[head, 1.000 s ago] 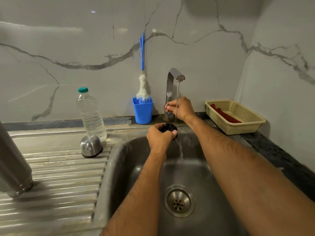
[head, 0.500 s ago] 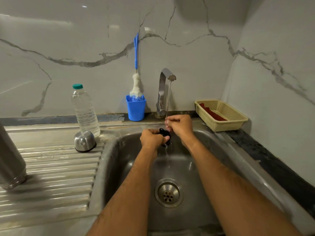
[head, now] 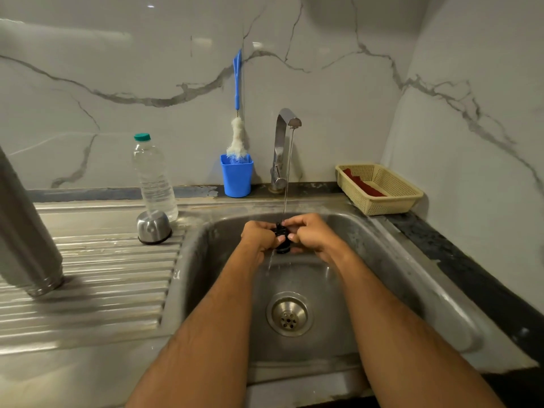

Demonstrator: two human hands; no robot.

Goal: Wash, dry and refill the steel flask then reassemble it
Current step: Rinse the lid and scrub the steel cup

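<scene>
Centre of frame, over the sink (head: 391,260): left hand (head: 259,235) and right hand (head: 312,235) both grip the black stopper (head: 282,241) under the tap (head: 284,142) stream. Flask (head: 28,231) stands at left edge.

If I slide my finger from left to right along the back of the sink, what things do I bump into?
Steel flask body → steel cup lid → plastic water bottle → blue cup holding the bottle brush → tap → yellow basket.

left hand (head: 259,237) and right hand (head: 312,235) gripping black stopper (head: 283,241) under tap (head: 284,136) stream, over sink (head: 412,275)
</scene>
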